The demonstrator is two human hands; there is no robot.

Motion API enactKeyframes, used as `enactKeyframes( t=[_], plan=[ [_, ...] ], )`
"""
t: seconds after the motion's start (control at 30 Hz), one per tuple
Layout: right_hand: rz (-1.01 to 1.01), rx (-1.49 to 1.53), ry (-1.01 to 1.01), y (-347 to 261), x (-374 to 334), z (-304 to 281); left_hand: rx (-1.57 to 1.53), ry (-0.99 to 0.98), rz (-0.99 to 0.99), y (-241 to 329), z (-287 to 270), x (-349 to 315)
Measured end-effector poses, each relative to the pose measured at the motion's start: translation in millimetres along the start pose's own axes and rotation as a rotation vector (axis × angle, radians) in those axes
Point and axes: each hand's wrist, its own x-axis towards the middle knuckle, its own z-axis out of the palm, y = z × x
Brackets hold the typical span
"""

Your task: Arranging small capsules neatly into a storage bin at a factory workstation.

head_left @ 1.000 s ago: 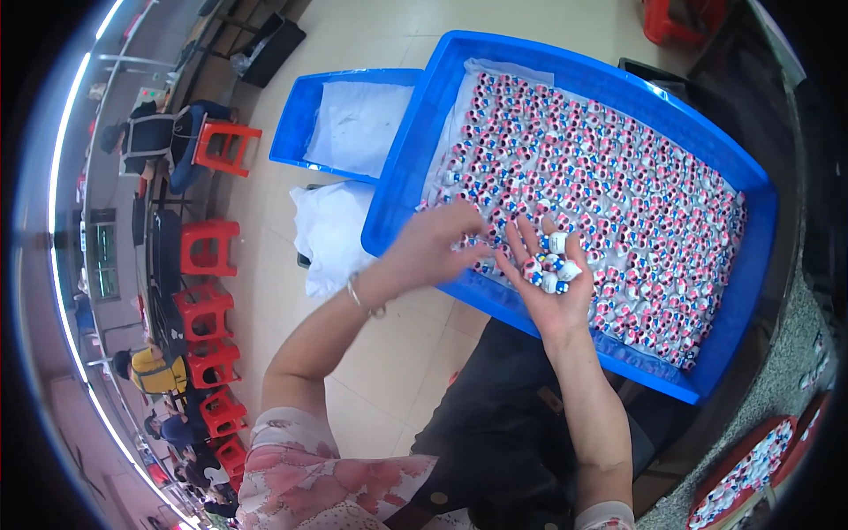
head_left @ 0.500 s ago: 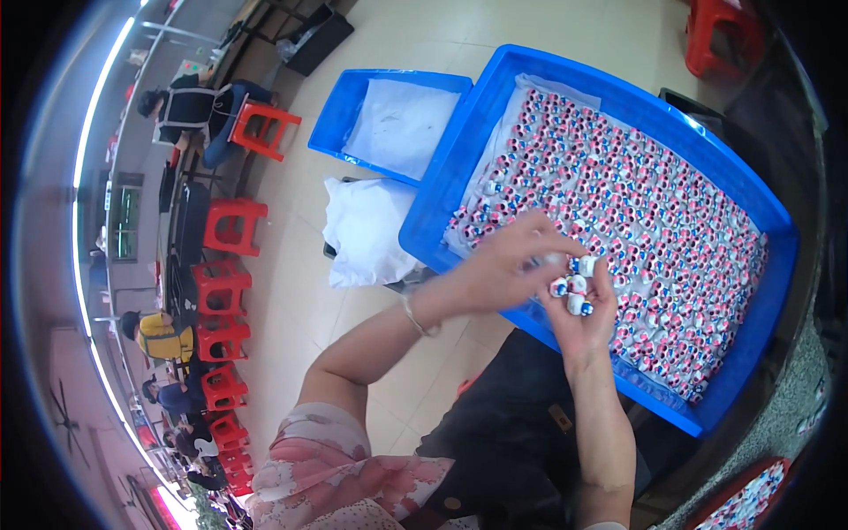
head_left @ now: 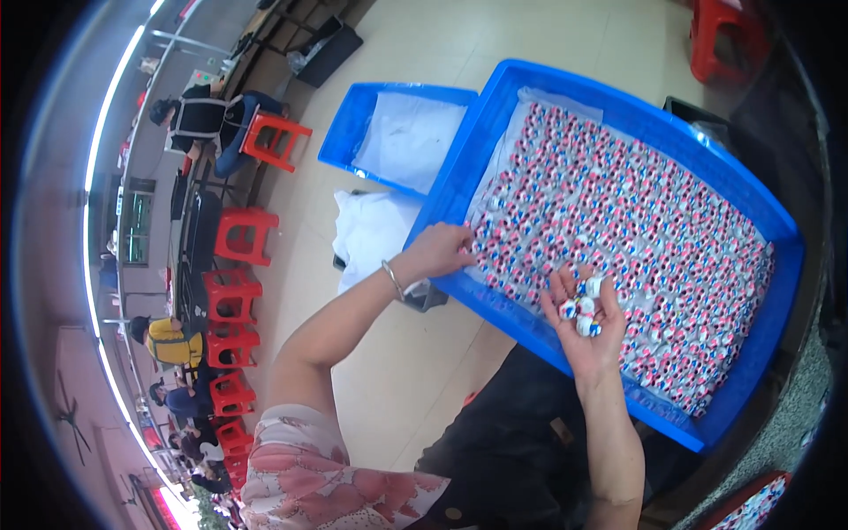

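My right hand (head_left: pixel 594 349) is palm up over the big blue tray (head_left: pixel 481 119), its fingers curled around several small painted figurines (head_left: pixel 585 307) in white, blue and pink. At the tray's left side, my left hand (head_left: pixel 437 250) reaches over the rim with its fingertips pinched together. A small pink and white figurine (head_left: pixel 465 251) shows partly at those fingertips; the fingers hide most of it. Rows of similar figurines (head_left: pixel 636 212) cover most of the tray's bottom, lying on a white sheet (head_left: pixel 561 99).
A smaller blue tray (head_left: pixel 340 132) lined with white adjoins the big one's left side. Below it lies a white bag or cloth (head_left: pixel 371 234). Red stools (head_left: pixel 246 237) line the left, with people seated beyond. At bottom right is a red-rimmed container (head_left: pixel 751 502) of similar pieces.
My left hand has moved left, away from my right palm, to the tray's left edge. My right hand has opened a little and sits slightly lower, still holding figurines. The view has shifted slightly.
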Motion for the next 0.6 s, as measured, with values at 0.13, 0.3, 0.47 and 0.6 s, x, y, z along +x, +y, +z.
enactKeyframes(
  t=[0.13,0.3,0.47,0.6],
  plan=[
    [0.009,-0.037,0.067,6.9,-6.6,7.6,0.001,-0.084,-0.041,-3.7,5.9,4.0],
    [0.018,-0.057,0.077,9.8,-5.0,6.1,0.151,-0.059,0.109,-20.7,27.8,11.3],
    [0.025,-0.053,0.051,11.8,-0.5,6.2,0.117,0.08,0.091,25.0,-5.7,6.5],
    [0.067,-0.109,0.03,23.9,4.0,15.6,-0.572,0.094,0.143,88.2,-44.8,-16.1]
  ],
)
